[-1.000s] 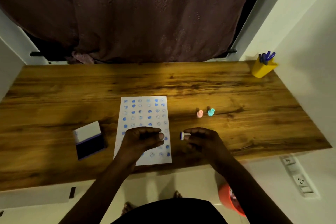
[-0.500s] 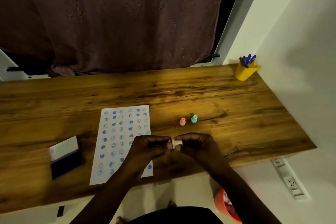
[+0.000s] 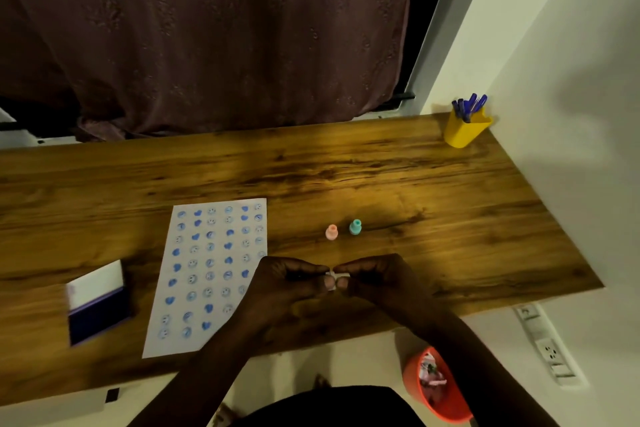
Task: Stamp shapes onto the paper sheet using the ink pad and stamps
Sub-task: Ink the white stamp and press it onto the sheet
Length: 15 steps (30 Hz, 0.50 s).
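Note:
A white paper sheet (image 3: 211, 270) covered with blue hearts and smiley prints lies on the wooden desk (image 3: 381, 177). An open ink pad (image 3: 98, 302) with a dark blue pad and white lid sits to its left. My left hand (image 3: 287, 284) and my right hand (image 3: 377, 277) meet fingertip to fingertip just right of the sheet, both pinching a small white stamp (image 3: 335, 279), mostly hidden by fingers. A pink stamp (image 3: 331, 231) and a teal stamp (image 3: 355, 226) stand upright on the desk beyond my hands.
A yellow pen holder (image 3: 465, 128) with blue pens stands at the desk's far right corner against the wall. A dark curtain (image 3: 207, 28) hangs behind the desk. An orange bin (image 3: 436, 388) sits on the floor below the near edge, by wall sockets (image 3: 547, 347).
My hands were apart a second ago, the right one holding the white stamp alone. They have come together and both now pinch it. The camera view has shifted right.

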### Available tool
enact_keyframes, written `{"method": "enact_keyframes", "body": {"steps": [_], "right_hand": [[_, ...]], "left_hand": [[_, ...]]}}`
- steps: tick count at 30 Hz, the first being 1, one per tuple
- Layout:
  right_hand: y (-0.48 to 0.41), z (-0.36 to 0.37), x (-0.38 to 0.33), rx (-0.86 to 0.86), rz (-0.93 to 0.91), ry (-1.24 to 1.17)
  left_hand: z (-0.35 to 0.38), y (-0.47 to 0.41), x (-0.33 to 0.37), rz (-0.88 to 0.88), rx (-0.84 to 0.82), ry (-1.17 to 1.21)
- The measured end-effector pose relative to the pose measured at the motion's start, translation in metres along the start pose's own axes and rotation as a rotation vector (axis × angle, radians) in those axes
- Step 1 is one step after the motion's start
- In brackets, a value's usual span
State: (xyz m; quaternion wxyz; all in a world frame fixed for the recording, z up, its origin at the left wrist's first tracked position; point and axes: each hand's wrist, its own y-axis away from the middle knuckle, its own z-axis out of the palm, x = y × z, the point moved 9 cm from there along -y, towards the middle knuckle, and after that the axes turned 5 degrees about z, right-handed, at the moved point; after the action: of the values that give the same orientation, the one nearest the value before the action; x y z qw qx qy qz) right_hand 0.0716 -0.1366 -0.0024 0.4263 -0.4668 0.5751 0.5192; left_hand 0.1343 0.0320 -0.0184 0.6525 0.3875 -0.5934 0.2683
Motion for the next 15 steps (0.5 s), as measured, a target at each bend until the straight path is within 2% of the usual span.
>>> {"method": "enact_keyframes", "body": {"steps": [5, 9, 13, 15], "right_hand": [[-0.003, -0.012, 0.016, -0.023, 0.073, 0.005], [-0.015, -0.032, 0.008, -0.041, 0.029, 0.092], [-0.038, -0.088, -0.001, 0.272, 0.076, 0.504], [-0.05, -0.104, -0.004, 0.352, 0.078, 0.65]], "left_hand": [[0.018, -0.006, 0.005, -0.038, -0.081, -0.051], [0.023, -0.015, -0.002, -0.077, 0.009, -0.095], [0.024, -0.021, -0.001, -0.097, 0.081, -0.09], [0.02, -0.022, -0.001, -0.098, 0.107, -0.1]]}}
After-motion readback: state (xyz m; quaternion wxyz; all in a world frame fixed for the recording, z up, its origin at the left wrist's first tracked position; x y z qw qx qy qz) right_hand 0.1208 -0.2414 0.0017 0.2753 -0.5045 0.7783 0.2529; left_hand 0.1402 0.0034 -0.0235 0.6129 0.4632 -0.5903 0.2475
